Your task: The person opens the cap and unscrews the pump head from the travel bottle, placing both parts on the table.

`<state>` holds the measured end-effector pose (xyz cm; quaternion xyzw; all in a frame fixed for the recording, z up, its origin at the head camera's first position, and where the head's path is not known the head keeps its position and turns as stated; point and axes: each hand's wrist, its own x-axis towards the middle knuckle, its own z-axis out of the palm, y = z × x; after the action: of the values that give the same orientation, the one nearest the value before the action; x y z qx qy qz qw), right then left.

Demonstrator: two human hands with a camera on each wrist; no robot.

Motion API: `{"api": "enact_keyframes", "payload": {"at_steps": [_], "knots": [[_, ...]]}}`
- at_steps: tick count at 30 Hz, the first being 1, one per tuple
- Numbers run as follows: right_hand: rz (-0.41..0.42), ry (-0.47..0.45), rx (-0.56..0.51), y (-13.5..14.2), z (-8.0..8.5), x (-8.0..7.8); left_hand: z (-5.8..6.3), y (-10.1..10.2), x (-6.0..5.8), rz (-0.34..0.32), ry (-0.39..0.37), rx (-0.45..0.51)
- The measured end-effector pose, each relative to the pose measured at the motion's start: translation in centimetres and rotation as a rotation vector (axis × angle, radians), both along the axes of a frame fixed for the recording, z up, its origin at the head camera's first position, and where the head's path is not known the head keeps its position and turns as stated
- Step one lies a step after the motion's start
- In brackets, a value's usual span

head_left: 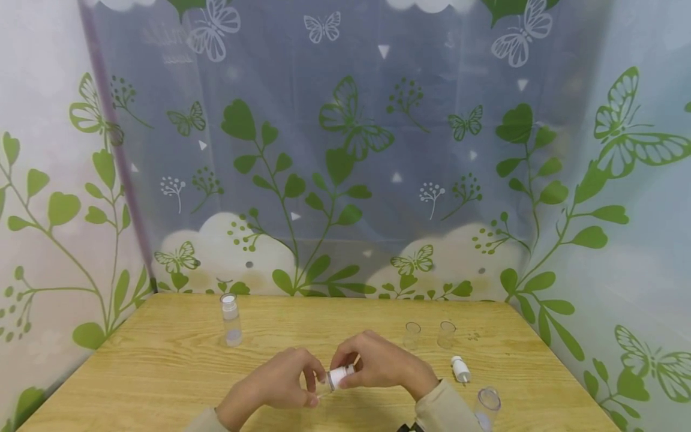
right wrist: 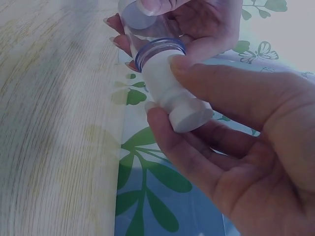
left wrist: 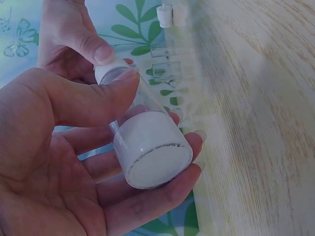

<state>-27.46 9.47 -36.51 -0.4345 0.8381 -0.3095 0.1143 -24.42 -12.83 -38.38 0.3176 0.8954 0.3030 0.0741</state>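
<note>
Just above the wooden table, my left hand (head_left: 286, 381) holds a clear bottle (left wrist: 153, 150) with a white base, its fingers curled under the body and its thumb across the upper part. My right hand (head_left: 378, 363) pinches the white pump top (right wrist: 167, 83) between thumb and fingers. The pump top meets the bottle's rimmed mouth, and the two lie in one line, tilted. Whether they are fastened together I cannot tell. Fingers partly cover the clear wall in both wrist views.
On the table (head_left: 178, 372), another clear bottle with a white top (head_left: 231, 321) stands back left. To the right are two clear caps (head_left: 412, 336) (head_left: 446, 336), a loose white pump top (head_left: 460, 369) lying on its side, and a clear bottle body (head_left: 487, 408). Printed curtains surround the table.
</note>
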Motion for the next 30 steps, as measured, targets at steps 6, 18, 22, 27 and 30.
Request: {"api": "enact_keyframes", "payload": {"at_steps": [6,18,22,27,30], "knots": [[-0.014,0.008,-0.007,-0.1,0.02,-0.02,-0.05,-0.05,-0.07,0.005,-0.006,0.007],[-0.03,0.074,0.008,-0.18,-0.01,-0.03,0.0,-0.07,-0.06,0.017,-0.032,0.019],[-0.03,0.063,-0.002,-0.18,-0.03,-0.01,0.01,-0.12,-0.11,0.016,-0.034,0.022],[-0.018,0.043,-0.015,-0.08,-0.05,-0.05,0.14,-0.12,0.0,0.016,-0.025,0.017],[-0.023,0.025,-0.017,0.15,-0.01,-0.12,0.21,-0.16,0.1,0.018,-0.014,0.008]]}}
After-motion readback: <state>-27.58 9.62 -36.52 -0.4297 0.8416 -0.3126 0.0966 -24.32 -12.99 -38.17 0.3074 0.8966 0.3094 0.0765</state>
